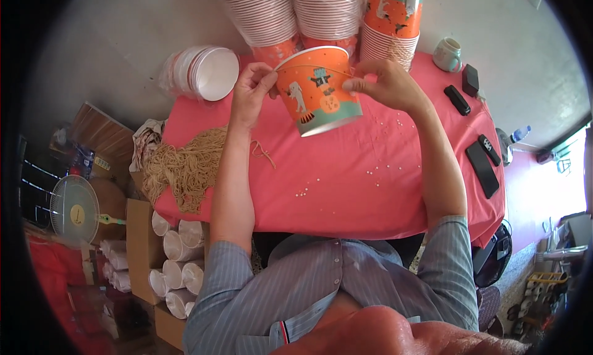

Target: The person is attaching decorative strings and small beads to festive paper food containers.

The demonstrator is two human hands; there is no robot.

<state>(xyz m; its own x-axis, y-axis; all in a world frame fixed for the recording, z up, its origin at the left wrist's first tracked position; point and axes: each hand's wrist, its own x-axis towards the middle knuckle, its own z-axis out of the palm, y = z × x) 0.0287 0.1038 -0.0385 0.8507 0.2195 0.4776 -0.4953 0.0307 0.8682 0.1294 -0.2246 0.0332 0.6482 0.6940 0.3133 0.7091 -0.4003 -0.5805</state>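
An orange paper bucket [318, 98] with printed cartoon figures and a green lower band is held up, tilted, above the far part of the table. A thin tan cord [312, 66] runs across its front just below the white rim, like a handle. My left hand [250, 90] is closed in a pinch at the bucket's left side, by one end of the cord. At the right side, by the cord's other end, my right hand [388, 83] grips with thumb in front; its other fingertips are partly hidden. Left of the bucket lies a heap of tan cords [185, 166], one loose strand beside it.
Tall bagged bucket stacks [262, 15] and an orange stack [390, 43] stand behind. White-lined buckets [217, 74] lie at far left. Small white discs [377, 176] dot the pink tablecloth [333, 200]. A mug [446, 54] and phone [482, 168] are right; a carton [141, 250] sits lower left.
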